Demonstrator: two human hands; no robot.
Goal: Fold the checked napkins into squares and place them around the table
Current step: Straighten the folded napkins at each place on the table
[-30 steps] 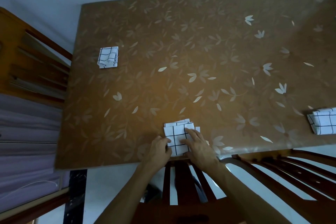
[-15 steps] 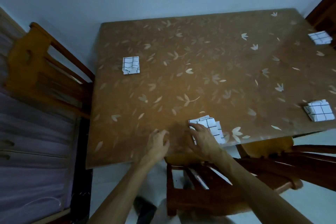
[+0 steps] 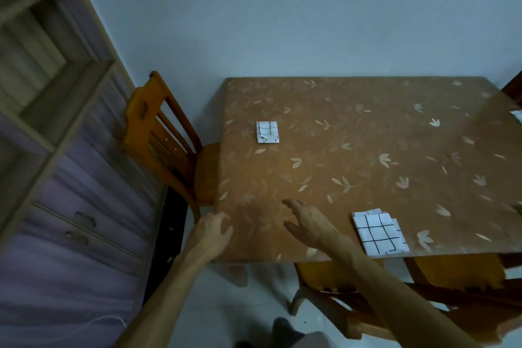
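A soft checked napkin (image 3: 380, 232), folded square, lies at the near edge of the glossy leaf-patterned table (image 3: 367, 135). The right hand (image 3: 308, 223), fingers spread, has left it; the left hand (image 3: 210, 234) is loosely curled, empty.

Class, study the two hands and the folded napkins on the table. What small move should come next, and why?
Probably draw both hands back from the table. The left hand and right hand hold nothing, the near napkin already lies folded at its edge, and no unfolded napkin shows.
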